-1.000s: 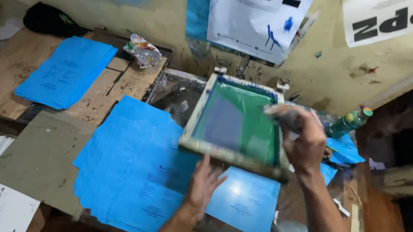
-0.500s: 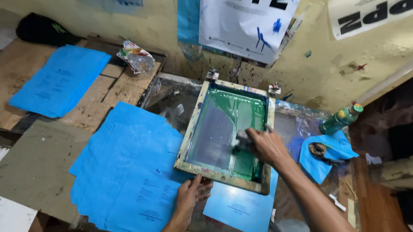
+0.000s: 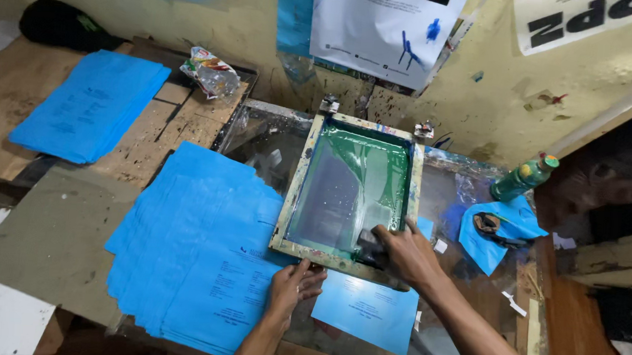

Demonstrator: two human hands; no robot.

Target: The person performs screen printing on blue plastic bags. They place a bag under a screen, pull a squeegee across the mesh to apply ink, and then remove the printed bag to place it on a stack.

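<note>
Screen frame (image 3: 296, 191): rectangular wooden printing frame, paint-stained, green-inked mesh; flat on tabletop (image 3: 52, 240) over blue sheet (image 3: 366, 311).
Long axis: away from wearer, far short end clamped near wall.
Right hand (image 3: 411, 254): clenched on dark squeegee (image 3: 371, 242) at mesh's near end.
Left hand (image 3: 290, 288): open, fingertips touching near frame edge.
Blue sheet stack (image 3: 193, 243): just left of frame.
</note>
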